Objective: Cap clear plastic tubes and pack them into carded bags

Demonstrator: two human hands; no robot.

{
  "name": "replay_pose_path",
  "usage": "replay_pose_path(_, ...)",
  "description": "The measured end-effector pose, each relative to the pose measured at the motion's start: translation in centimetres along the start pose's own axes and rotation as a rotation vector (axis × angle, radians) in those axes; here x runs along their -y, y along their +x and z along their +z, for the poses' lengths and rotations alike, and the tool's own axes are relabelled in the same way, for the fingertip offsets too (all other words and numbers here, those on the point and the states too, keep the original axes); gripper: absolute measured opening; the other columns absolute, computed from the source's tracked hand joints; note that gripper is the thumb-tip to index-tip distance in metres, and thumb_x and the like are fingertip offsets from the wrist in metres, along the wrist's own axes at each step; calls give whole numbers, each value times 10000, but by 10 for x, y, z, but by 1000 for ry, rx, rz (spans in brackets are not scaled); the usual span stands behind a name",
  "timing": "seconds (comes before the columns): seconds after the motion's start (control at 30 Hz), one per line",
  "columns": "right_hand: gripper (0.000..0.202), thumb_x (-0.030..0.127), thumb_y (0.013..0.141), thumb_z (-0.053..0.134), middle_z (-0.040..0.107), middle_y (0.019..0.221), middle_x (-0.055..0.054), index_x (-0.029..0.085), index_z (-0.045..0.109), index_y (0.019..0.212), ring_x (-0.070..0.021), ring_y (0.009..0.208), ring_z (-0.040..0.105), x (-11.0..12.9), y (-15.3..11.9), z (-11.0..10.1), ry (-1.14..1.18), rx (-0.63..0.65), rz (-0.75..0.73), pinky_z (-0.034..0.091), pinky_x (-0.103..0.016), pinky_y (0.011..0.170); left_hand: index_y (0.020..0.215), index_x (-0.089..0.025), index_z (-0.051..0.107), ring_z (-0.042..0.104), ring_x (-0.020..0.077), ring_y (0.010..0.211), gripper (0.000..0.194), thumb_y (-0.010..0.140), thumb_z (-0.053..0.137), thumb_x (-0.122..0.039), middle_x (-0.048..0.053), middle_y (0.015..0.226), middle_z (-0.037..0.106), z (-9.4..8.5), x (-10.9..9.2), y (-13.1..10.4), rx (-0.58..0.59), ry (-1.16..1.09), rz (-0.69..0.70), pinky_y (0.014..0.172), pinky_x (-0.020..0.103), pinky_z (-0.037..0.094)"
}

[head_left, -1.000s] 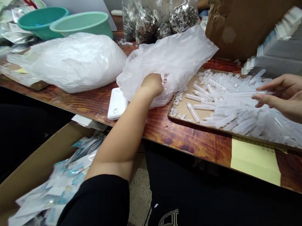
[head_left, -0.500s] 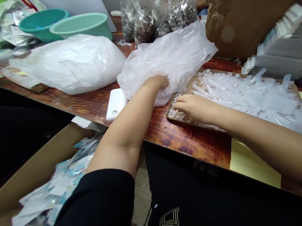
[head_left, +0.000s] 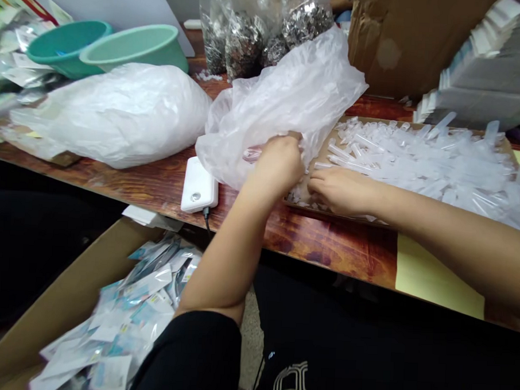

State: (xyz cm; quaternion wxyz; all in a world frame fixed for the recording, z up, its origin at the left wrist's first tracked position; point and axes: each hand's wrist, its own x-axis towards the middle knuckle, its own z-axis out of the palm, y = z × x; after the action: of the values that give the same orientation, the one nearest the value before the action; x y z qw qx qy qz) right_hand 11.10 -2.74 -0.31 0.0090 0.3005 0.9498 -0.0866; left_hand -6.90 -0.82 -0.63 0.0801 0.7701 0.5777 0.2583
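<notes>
Working with left hand at plastic bag beside left edge of tray, right hand inside front-left corner. Cannot tell either grip's closure. Showing nothing evidently finished; leaving many tubes heaped loose toward tray's right edge.

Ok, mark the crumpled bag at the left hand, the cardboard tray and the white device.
Crumpled bag (head_left: 285, 95): head view, middle of its film.
Cardboard tray (head_left: 322, 155): head view, bare patch of its floor.
White device (head_left: 199, 182): head view, its upper face.

Workshop, heaped plastic tubes, boxed packets
</notes>
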Motion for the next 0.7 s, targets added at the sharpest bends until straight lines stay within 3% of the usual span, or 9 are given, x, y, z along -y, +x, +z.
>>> replay_pose_path(0.13, 152, 170, 934, 540, 700, 920, -85, 176, 690, 961, -203, 822, 616, -13, -43, -12, 152, -307, 38, 475, -333, 751, 1139, -198, 625, 692, 216, 1025, 175, 974, 598, -248, 76, 1083, 734, -2, -35, -59, -55, -441, 112, 946, 359, 555)
replay_pose_path(0.27, 42, 233, 927, 682, 728, 888, -32, 229, 720, 910, -176, 813, 674, -7, -95, -23, 390, -689, 33, 521, -322, 747, 1055, -217, 606, 717, 183, 929, 228, 926, 732, -356, 41, 1005, 713, 27, -51, -96, 10, -905, 64, 808, 299, 576)
replay_pose_path(0.33, 35, 209, 899, 744, 732, 856, -9, 239, 729, 891, -152, 780, 686, 1, -112, -23, 480, -779, 30, 533, -296, 719, 1021, -220, 604, 723, 179, 918, 242, 916, 752, -381, 30, 976, 691, 42, -57, -103, 31, -1056, 37, 799, 299, 586)
replay_pose_path(0.43, 90, 160, 930, 701, 734, 843, 3, 246, 724, 914, -126, 762, 695, 11, -124, -20, 471, -746, -27, 542, -257, 692, 994, -220, 607, 717, 160, 918, 212, 922, 752, -356, 23, 975, 683, 52, -64, -106, -8, -1113, 76, 825, 290, 582)
replay_pose_path(0.6, 164, 121, 986, 583, 714, 863, -47, 194, 694, 890, -124, 767, 682, 16, -136, -17, 264, -611, -117, 530, -229, 678, 1002, -207, 608, 699, 154, 896, 92, 952, 682, -228, 44, 964, 689, 50, -70, -114, -15, -929, 221, 820, 284, 580)
replay_pose_path(0.7, 206, 146, 1012, 529, 720, 859, -50, 204, 691, 898, -136, 757, 679, 14, -142, -17, 254, -507, -113, 528, -238, 671, 987, -202, 595, 691, 159, 858, 67, 956, 654, -195, 53, 927, 673, 52, -71, -122, 1, -882, 278, 768, 275, 579)
